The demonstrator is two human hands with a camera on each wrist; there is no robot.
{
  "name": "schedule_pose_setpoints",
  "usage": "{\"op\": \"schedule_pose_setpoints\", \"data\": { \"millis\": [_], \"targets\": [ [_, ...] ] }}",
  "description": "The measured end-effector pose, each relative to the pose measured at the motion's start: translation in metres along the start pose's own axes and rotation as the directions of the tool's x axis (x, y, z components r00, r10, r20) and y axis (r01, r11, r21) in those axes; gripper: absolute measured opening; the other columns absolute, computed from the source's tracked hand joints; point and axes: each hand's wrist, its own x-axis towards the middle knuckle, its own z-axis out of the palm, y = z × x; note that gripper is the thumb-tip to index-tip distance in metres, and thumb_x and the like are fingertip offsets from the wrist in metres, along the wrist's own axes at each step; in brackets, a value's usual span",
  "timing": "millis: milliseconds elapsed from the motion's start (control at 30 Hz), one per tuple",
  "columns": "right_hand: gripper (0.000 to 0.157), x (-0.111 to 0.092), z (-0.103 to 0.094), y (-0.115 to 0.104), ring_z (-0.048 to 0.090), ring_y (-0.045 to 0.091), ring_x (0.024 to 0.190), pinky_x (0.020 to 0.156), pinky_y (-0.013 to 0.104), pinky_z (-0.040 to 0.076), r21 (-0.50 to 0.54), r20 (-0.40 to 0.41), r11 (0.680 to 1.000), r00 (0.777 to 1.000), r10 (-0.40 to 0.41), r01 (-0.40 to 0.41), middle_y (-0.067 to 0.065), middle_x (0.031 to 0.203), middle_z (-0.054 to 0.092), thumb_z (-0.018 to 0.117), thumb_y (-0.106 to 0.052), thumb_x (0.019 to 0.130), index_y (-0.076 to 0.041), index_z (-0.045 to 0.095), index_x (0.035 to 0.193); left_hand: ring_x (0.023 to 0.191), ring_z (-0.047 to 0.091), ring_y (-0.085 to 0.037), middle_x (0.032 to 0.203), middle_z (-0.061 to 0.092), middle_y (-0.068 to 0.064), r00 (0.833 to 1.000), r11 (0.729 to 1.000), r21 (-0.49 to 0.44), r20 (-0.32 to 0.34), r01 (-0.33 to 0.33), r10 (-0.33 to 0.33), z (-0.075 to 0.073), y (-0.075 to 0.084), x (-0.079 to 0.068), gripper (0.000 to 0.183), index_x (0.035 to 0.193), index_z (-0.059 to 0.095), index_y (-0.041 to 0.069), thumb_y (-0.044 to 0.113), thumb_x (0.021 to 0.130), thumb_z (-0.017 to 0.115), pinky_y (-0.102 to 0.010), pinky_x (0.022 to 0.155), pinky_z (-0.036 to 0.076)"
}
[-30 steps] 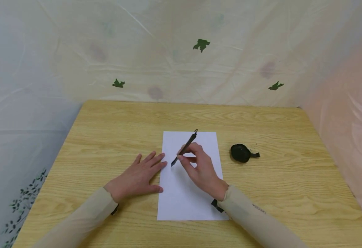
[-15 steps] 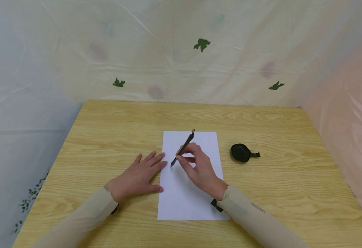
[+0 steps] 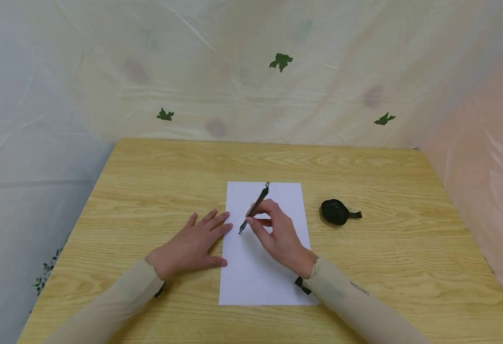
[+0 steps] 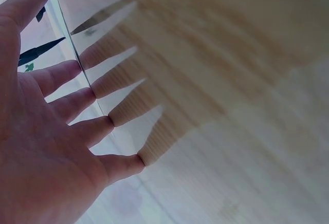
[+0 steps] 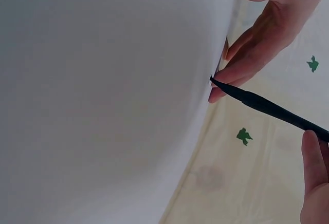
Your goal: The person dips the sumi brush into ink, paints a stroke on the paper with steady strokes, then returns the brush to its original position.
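Note:
My right hand [image 3: 279, 234] pinches a dark ink brush [image 3: 258, 200] between thumb and fingers, its looped end leaning up and to the right. In the right wrist view, the brush's pointed tip [image 5: 213, 79] meets the surface of the white paper [image 5: 103, 90]; in the head view that tip looks slightly bent, near the sheet's left side. My left hand [image 3: 191, 248] lies flat with fingers spread, mostly on the table, fingertips on the left edge of the paper [image 3: 260, 282]. No mark on the sheet can be made out.
Right of the paper sits a small black dish [image 3: 334, 212] with a short handle [image 3: 355, 215] pointing right. The wooden table [image 3: 148, 167] is bordered by pale sheeting [image 3: 217, 86] with green bird shapes at the back and sides.
The brush has tipped a little more upright, its looped top shifting left, while its tip has come down slightly toward me. My left hand, the paper and the dish stay put.

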Motion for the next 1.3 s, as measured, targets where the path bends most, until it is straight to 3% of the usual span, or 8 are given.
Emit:
{"op": "schedule_pose_setpoints", "data": {
  "millis": [467,967,1300],
  "targets": [
    [0.038,-0.0045,-0.0042,0.0028,0.068,0.024,0.108,0.083,0.033,0.061,-0.031,0.019,0.999,1.000,0.015,-0.015,0.009,0.114,0.061,0.070,0.007,0.095,-0.002,0.048,0.125,0.157,0.017,-0.035,0.170,0.026,-0.006,0.999,1.000,0.002,-0.032,-0.023,0.023,0.0023,-0.0016,0.0007,0.088,0.158,0.045,0.012,0.057,0.089,0.076,-0.073,0.117,0.017],
    [0.039,-0.0053,-0.0051,0.0044,0.068,0.023,0.106,0.083,0.032,0.061,-0.035,0.011,0.999,1.000,-0.002,0.002,0.008,0.112,0.062,0.070,0.007,0.094,-0.004,0.049,0.125,0.158,0.016,-0.034,0.171,0.025,-0.005,1.000,1.000,-0.001,-0.022,-0.017,0.017,0.0008,-0.0007,0.0014,0.088,0.158,0.044,0.014,0.058,0.089,0.074,-0.072,0.118,0.015],
    [0.035,-0.0056,-0.0071,0.0030,0.068,0.022,0.106,0.084,0.033,0.061,-0.039,0.021,0.999,0.999,0.029,-0.028,0.007,0.113,0.062,0.071,0.005,0.095,-0.001,0.051,0.123,0.158,0.016,-0.034,0.171,0.025,-0.005,1.000,1.000,0.006,-0.018,-0.014,0.014,0.0014,-0.0008,0.0014,0.087,0.158,0.044,0.014,0.058,0.089,0.075,-0.072,0.118,0.015]
  ]
}}
